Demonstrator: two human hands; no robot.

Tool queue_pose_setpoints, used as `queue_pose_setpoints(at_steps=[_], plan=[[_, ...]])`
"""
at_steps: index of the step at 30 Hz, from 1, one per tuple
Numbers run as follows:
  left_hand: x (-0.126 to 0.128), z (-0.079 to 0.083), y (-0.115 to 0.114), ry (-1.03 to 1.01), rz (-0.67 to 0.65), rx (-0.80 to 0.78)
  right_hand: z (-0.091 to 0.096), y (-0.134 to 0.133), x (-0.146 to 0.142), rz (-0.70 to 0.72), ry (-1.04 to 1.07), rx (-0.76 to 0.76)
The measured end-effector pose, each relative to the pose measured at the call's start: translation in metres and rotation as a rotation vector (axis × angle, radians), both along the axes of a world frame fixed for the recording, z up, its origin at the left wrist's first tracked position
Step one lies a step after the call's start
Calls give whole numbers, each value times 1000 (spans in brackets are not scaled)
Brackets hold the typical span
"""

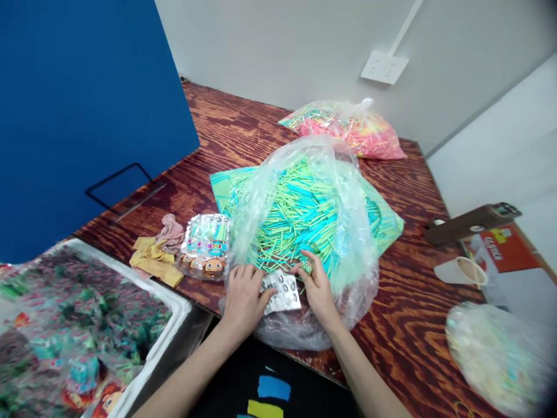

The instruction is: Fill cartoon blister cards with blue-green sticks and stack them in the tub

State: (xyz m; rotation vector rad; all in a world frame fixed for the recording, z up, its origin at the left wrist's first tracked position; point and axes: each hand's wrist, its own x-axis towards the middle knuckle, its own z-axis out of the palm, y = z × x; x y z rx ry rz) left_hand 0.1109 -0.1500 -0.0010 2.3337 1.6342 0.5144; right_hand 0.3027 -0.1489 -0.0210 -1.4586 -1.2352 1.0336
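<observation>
My left hand (243, 296) rests on the near edge of a big clear plastic bag (304, 220) full of green and blue sticks, its fingers on a small clear packet (282, 290) with printed shapes. My right hand (317, 284) is beside the packet on its right, fingers pinched on a few green sticks (307, 267) from the pile. The packet lies between both hands on the bag's front lip.
A stack of cartoon-printed packets (206, 244) and yellow and pink cloths (154, 255) lie to the left. A white tray (178, 307) of packets sits near left. A pink stick bag (348, 128) is at the back. A paper cup (461, 271), brown tool (470, 223) and another bag (500, 354) sit on the right.
</observation>
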Motion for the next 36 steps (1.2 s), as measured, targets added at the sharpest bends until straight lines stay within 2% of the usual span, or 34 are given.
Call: queue_pose_setpoints(at_steps=[4, 12, 17, 26, 32, 36], plan=[[1, -4, 3, -109, 53, 2, 1, -4, 0, 17, -24, -8], [-5, -8, 5, -188, 11, 4, 1, -6, -3, -18, -71, 16], [-10, -8, 5, -313, 44, -2, 4, -5, -4, -17, -70, 20], [-18, 10, 6, -573, 74, 39, 9, -9, -2, -53, 25, 130], [-20, 26, 11, -717, 91, -105, 15, -11, -5, -23, 64, 137], [-24, 29, 14, -760, 137, -172, 19, -13, -8, -20, 80, 135]])
